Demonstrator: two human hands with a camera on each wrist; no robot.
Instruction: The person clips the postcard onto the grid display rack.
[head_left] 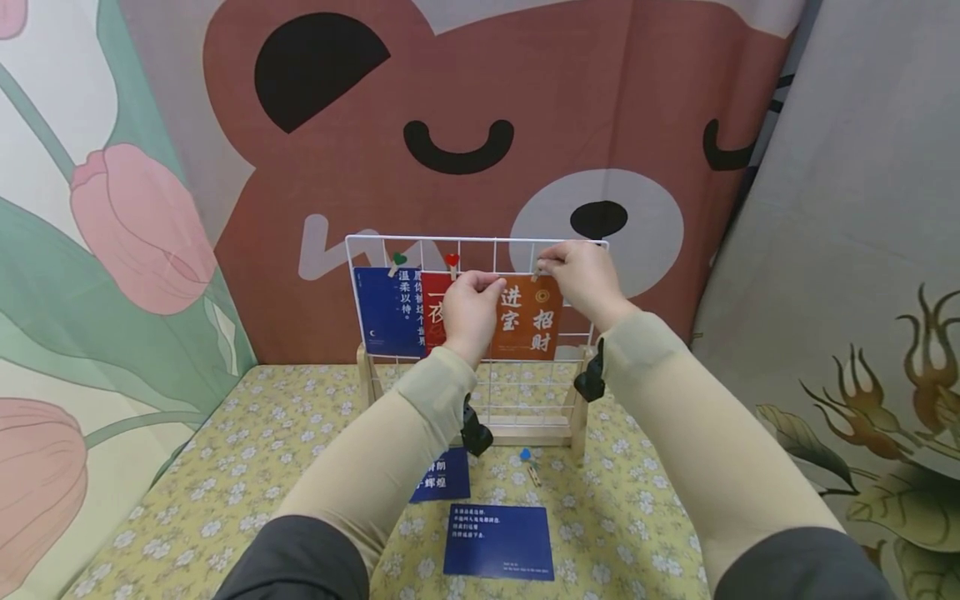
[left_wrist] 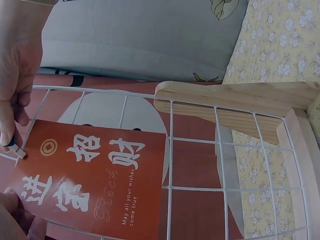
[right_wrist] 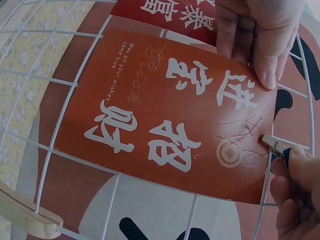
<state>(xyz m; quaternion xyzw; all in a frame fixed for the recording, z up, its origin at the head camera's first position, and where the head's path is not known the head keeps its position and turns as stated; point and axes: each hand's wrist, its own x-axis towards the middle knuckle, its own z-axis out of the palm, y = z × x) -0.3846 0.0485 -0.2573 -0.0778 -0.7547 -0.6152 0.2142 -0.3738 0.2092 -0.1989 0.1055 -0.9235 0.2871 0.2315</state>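
Note:
An orange card (head_left: 527,325) with white characters lies against the white wire grid (head_left: 477,237) at its right half. My left hand (head_left: 471,315) pinches the card's upper left corner between thumb and fingers. At the top edge, my right hand (head_left: 587,279) pinches a small wooden clothespin (right_wrist: 271,143) with a dark blue end. The clothespin's tip meets the card's edge and the top wire; whether it bites both I cannot tell. Left of it hang a red card (head_left: 432,317), partly hidden by my left hand, and a blue card (head_left: 386,312), with heart-topped clothespins above them.
The grid stands in a wooden base (head_left: 528,435) on a floral cloth (head_left: 300,433). In front lie a blue card (head_left: 498,550), another blue card (head_left: 453,479) partly behind my left arm, and a clothespin with a blue heart (head_left: 532,475). A bear-print curtain (head_left: 360,192) hangs behind.

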